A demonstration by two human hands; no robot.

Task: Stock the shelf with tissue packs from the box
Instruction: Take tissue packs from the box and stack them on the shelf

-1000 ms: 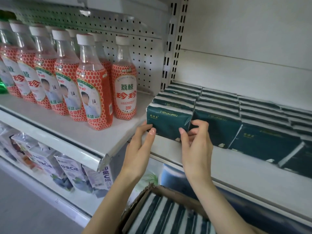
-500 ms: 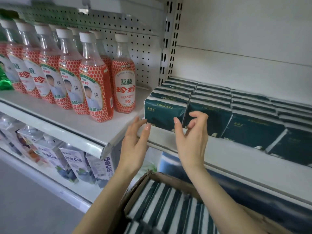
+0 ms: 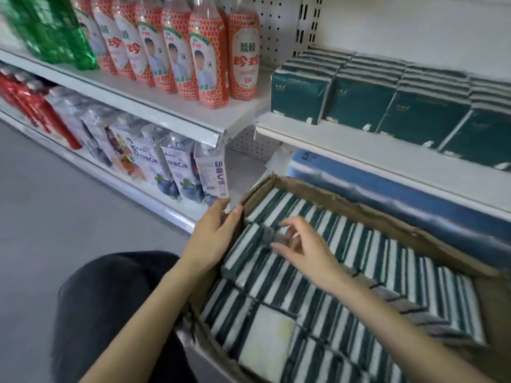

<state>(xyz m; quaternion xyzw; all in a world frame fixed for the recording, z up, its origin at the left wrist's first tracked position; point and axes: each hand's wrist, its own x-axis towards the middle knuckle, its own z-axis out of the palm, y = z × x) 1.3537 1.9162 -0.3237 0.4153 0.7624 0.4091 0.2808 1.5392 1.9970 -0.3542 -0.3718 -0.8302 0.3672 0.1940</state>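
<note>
A cardboard box (image 3: 392,225) stands below the shelf, packed with dark green and white striped tissue packs (image 3: 345,299). One pack (image 3: 246,252) at the box's left end sits slightly raised. My left hand (image 3: 213,239) lies along the box's left wall beside that pack, fingers straight. My right hand (image 3: 301,247) hovers over the same pack with fingers spread and loosely bent, holding nothing. On the white shelf (image 3: 359,150) above, rows of green tissue packs (image 3: 367,95) stand on edge.
Orange-labelled drink bottles (image 3: 221,56) fill the shelf to the left, with green bottles (image 3: 55,31) beyond. Below them stand white drink cartons (image 3: 177,172) and red bottles (image 3: 36,111). Blue packs (image 3: 387,189) lie under the tissue shelf. My dark-clothed knee (image 3: 110,299) is left of the box.
Both hands have left the front tissue pack on the shelf and dropped down to the box. The view has tilted downward with them.
</note>
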